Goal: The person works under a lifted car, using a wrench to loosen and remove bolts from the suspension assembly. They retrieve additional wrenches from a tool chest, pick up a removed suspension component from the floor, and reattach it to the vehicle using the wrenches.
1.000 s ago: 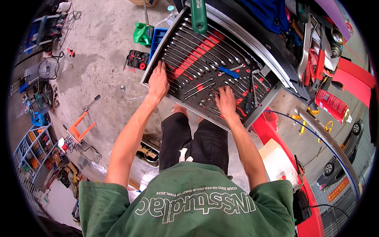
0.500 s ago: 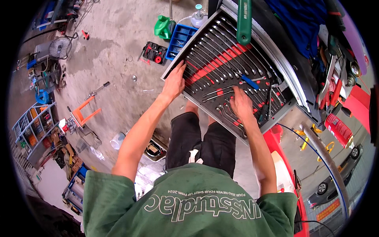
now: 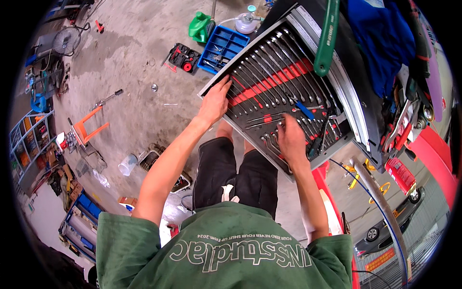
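Observation:
A metal tool drawer full of wrenches on a black liner with red bands fills the upper middle. My left hand has its fingers over the drawer's left edge, gripping it. My right hand is in the lower middle of the drawer, fingers curled among shorter wrenches; whatever is in them is hidden. Just above it lies a blue-handled tool. A green bar-shaped tool handle lies across the drawer's upper right corner.
Blue parts tray, green jug and open black case are on the floor beyond. A heap of tools, red spray can and hose pipe are right. An orange frame lies left.
The view has shifted, so drawer and hands sit farther right than a second ago. My right hand's fingers have curled more; my left hand stays on the drawer edge.

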Demonstrator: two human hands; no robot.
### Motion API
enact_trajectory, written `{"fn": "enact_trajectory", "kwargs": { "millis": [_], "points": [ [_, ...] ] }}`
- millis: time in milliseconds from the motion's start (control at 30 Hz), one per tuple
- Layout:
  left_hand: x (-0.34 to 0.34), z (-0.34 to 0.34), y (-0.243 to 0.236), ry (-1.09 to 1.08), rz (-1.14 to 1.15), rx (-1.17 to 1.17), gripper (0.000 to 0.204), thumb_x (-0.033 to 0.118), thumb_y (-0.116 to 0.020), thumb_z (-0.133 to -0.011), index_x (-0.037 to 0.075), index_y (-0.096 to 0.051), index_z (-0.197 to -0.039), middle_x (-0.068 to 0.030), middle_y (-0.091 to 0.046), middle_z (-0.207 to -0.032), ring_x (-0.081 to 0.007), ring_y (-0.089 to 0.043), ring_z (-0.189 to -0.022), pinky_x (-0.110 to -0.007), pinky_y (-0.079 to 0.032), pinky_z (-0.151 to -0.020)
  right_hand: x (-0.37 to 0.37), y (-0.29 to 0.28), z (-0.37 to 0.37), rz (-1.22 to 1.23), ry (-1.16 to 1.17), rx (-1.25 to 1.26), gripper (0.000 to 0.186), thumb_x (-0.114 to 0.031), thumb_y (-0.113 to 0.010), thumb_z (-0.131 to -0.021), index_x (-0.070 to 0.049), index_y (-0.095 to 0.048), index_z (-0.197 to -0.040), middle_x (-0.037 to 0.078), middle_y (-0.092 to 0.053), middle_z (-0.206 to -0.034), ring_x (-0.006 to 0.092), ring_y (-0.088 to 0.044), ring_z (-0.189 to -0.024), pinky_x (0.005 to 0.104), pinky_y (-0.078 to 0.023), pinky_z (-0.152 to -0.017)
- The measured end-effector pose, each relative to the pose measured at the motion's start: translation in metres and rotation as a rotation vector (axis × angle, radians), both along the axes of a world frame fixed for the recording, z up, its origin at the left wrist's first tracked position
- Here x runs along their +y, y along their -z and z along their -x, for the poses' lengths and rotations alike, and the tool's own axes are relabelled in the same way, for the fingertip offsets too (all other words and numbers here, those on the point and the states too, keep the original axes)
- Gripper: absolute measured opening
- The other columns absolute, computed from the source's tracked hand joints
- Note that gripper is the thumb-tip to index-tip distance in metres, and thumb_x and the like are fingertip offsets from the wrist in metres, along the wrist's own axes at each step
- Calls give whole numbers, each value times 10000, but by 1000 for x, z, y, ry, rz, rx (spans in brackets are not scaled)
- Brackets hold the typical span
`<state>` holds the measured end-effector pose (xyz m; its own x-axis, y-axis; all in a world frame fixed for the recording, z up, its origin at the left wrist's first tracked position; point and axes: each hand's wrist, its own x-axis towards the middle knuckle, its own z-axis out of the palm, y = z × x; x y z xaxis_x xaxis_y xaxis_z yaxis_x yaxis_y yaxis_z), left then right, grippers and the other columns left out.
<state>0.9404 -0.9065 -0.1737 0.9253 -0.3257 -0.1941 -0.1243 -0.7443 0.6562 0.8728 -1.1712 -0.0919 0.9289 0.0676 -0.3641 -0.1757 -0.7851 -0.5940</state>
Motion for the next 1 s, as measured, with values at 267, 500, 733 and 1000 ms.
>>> {"fn": "enact_trajectory", "kwargs": {
  "millis": [267,500,733,1000],
  "points": [
    [-1,2,2,9,15,-19,599,-69,-507,-712,-14,-455,-1307,-188,-416,-1406,-371,-440,-1248,-408,-394,-1040,55,15,-22,-232,306,-224,171,-61,-607,-864,38,-671,-988,215,-673,-940,371,-658,-854,392,-520,-753],
    [-3,-2,-4,30,-23,8,659,-68,-502,-739,2,-379,-1383,-203,-406,-1404,-381,-427,-1259,-410,-393,-1034,74,82,-2,-136,284,-357,230,-14,-590,-850,2,-648,-1072,174,-661,-1028,346,-650,-902,388,-533,-773],
    [-14,-3,-8,85,-149,-20,735,-46,-561,-722,47,-359,-1422,-258,-361,-1418,-416,-440,-1226,-434,-395,-1022,72,102,-2,81,137,-480,231,-41,-637,-792,-53,-670,-1021,89,-641,-971,253,-589,-858,378,-493,-754],
    [-30,11,4,117,-359,-73,737,12,-602,-715,12,-366,-1413,-277,-245,-1481,-407,-348,-1310,-436,-303,-1095,65,106,-14,147,12,-332,225,-34,-619,-781,-62,-671,-998,89,-554,-902,284,-564,-838,410,-451,-727]
  ]
}}
